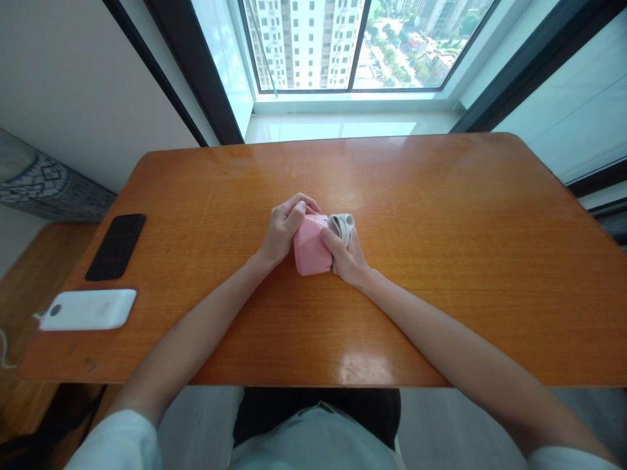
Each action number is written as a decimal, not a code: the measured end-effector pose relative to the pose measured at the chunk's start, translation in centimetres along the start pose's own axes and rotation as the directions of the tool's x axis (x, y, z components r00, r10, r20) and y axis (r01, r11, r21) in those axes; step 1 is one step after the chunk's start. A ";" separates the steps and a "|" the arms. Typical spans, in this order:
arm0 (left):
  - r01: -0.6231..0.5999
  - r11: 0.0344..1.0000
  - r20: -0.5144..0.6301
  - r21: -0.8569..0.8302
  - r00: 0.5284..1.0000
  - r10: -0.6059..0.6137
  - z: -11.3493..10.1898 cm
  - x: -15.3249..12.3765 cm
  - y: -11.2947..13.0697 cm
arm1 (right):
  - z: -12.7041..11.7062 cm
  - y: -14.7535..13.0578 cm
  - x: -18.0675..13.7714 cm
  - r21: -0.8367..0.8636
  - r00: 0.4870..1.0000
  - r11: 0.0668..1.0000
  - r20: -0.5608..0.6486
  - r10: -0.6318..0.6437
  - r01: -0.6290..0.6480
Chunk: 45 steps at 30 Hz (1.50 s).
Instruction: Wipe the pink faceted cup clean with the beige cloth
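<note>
A small pink, box-like object is held between my two hands over the middle of the table. My left hand closes over its upper left side, with the thumb on top and the fingers curled past the far edge. On the right, a folded light grey cloth lies against the pink object. My right hand grips the cloth and the pink object together, its thumb pressed on the pink face. The fingers behind the cloth are mostly hidden. Whether the pink object rests on the tabletop I cannot tell.
The brown wooden table has rounded corners. At its left side lie a black phone and a white oblong device with a cable at its left end. Beyond the far edge is a window with a pale sill.
</note>
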<state>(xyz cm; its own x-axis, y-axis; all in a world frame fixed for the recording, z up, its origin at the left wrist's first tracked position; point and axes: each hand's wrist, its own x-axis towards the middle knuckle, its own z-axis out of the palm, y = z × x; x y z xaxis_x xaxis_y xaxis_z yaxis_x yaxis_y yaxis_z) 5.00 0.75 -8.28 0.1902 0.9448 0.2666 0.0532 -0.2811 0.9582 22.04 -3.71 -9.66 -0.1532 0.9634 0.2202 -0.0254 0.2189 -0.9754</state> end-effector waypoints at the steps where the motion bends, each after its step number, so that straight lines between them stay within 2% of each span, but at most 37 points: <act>1: 0.019 1.000 0.006 0.005 1.000 -0.019 -0.1 0.1 0.0 | 0.0 0.0 0.0 0.000 1.000 1.000 -0.004 0.003 -0.003; 11: 0.174 0.985 0.013 0.004 0.985 -0.174 -0.6 1.1 -0.4 | 0.1 -0.1 0.0 0.001 0.999 0.999 -0.012 0.034 -0.034; 16: 0.247 0.966 -0.018 -0.076 0.968 -0.249 -0.9 1.3 -1.8 | 0.0 -0.2 -0.2 -0.008 0.998 1.000 0.063 -0.021 0.022; 19: 0.235 0.967 -0.031 -0.094 0.971 -0.238 -0.9 1.2 -2.3 | 0.1 -0.3 -0.2 -0.020 0.995 0.998 0.080 -0.054 0.056; 27: 0.214 0.974 -0.045 -0.073 0.975 -0.217 -0.7 1.0 -2.3 | 0.3 -0.7 0.1 0.003 0.997 1.000 0.065 -0.028 0.028; 34: 0.199 0.980 -0.085 -0.006 0.976 -0.199 -0.6 0.8 -2.7 | 0.2 -0.4 0.1 0.016 0.999 1.000 0.051 -0.007 0.007; 45: 0.143 0.988 -0.086 0.059 0.987 -0.138 -0.8 0.9 -3.5 | 0.1 -0.1 -0.1 0.056 0.999 0.998 0.041 -0.014 0.012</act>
<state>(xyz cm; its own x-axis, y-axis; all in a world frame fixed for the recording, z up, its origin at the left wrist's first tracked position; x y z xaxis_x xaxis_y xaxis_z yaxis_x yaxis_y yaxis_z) 4.24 2.73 -11.32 0.0959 0.9855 0.1401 0.1380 -0.1525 0.9786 21.95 -3.84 -9.57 -0.1930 0.9530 0.2336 -0.0829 0.2214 -0.9716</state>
